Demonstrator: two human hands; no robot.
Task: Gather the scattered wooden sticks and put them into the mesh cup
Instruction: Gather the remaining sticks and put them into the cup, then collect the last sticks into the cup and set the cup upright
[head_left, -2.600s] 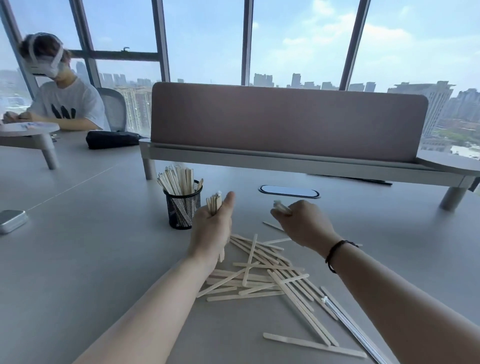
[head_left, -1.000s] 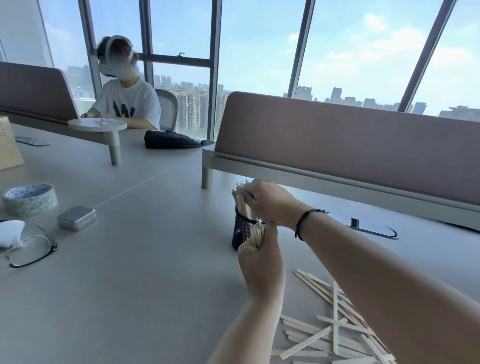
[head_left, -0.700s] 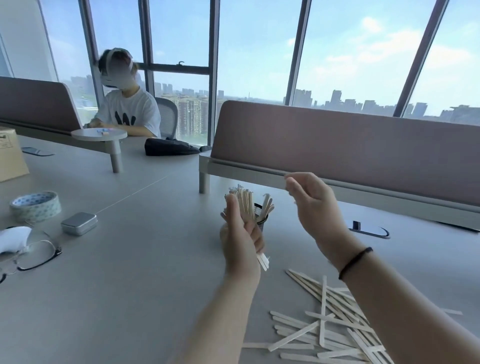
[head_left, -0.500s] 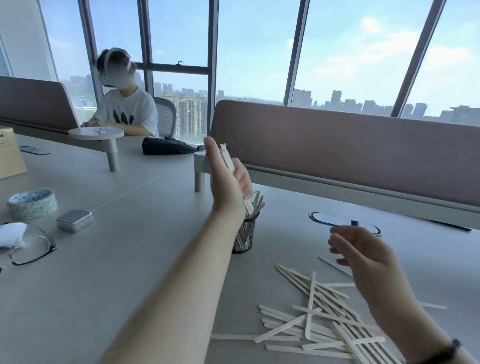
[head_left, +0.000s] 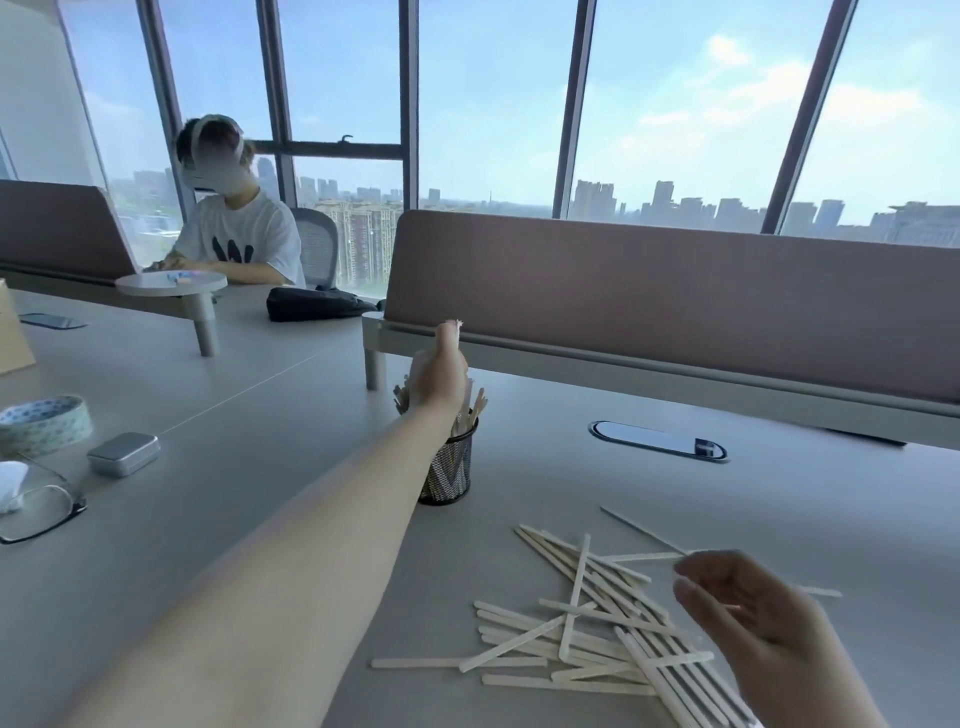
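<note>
While the left hand (head_left: 440, 371) hangs over the cup (head_left: 448, 470), its fingers curl round a small bundle of sticks whose pale tips poke out above the thumb; the lower ends are hidden behind the hand, so I cannot tell whether they have entered the rim yet. The cup stands upright on the tabletop (head_left: 218, 499), mid-distance, with a good number of sticks already fanned out of its top. That is the part done, and this bundle looks about to join them.

What is left is the bigger share, by my judgement. A loose pile (head_left: 597, 629) lies criss-crossed near and right of the cup, well apart from it, many sticks overlapping, with a few strays at its far edge and one lying alone at its left edge. The right hand (head_left: 753, 618) hovers above the right side of that pile, fingers loosely spread and slightly bent, holding nothing that shows; it is a little blurred. Several more handfuls seem needed before the tabletop is rid of sticks.
</note>
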